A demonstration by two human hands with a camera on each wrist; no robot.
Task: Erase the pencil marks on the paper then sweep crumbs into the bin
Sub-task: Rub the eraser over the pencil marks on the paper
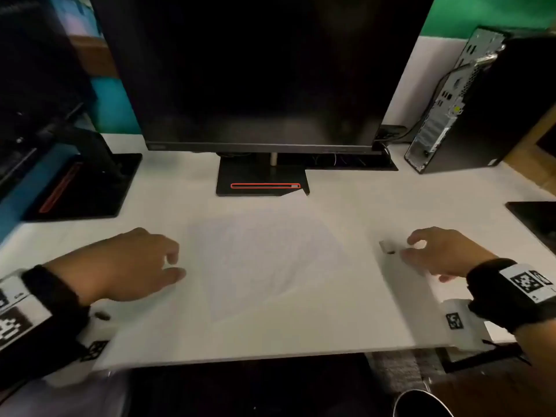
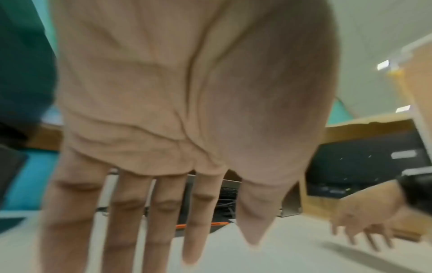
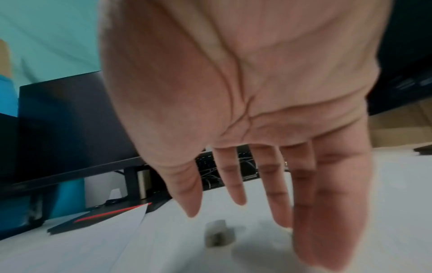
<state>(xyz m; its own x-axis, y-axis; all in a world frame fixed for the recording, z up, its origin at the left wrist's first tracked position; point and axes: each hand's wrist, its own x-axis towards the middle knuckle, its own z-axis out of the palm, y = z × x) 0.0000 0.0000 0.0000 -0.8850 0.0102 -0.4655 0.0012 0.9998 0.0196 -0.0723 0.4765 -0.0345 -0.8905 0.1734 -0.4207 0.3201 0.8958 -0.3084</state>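
Observation:
A white sheet of paper (image 1: pixel 264 266) with faint pencil shading lies on the white desk (image 1: pixel 346 206) in front of the monitor; its corner (image 3: pixel 112 227) shows in the right wrist view. My left hand (image 1: pixel 177 265) hovers at the sheet's left edge, fingers loosely spread (image 2: pixel 222 249), holding nothing. A small grey eraser (image 1: pixel 386 247) (image 3: pixel 217 233) lies on the desk to the right of the sheet. My right hand (image 1: pixel 410 248) (image 3: pixel 245 230) is just right of the eraser, fingers straight, apart from it. A round bin rim (image 1: pixel 421 404) shows below the desk's front edge, right.
A large dark monitor (image 1: pixel 261 70) on a black base (image 1: pixel 258 182) stands behind the paper. A second black stand (image 1: pixel 87 188) sits at the left. A PC tower (image 1: pixel 481 100) stands at the back right, and a dark flat item (image 1: pixel 535 218) lies at the right edge.

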